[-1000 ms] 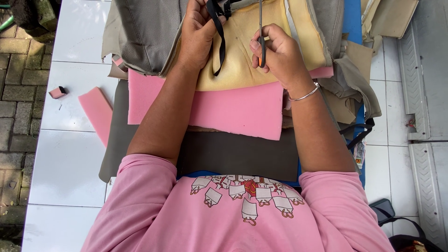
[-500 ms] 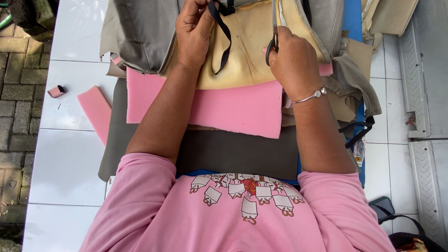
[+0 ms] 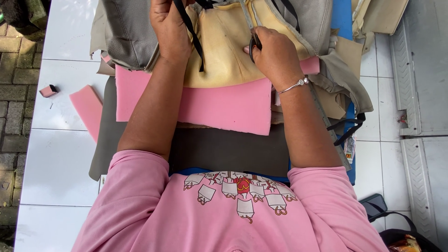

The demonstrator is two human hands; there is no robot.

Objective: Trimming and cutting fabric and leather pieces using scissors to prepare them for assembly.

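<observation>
Centrally, right hand [image 3: 275, 51] gripping scissors [image 3: 253, 43] over yellow foam [image 3: 224, 51], left hand [image 3: 170, 28] pinching black strap [image 3: 189, 29]

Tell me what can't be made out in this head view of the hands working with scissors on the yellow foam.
- Scissors: only the dark handles show; the right hand covers the rest.
- Left hand: its fingers run off the top edge, so its grip on the black strap is unclear.
- Yellow foam: its upper part is cut off by the top edge.
- Metal ruler: partly hidden under the right forearm.
</observation>
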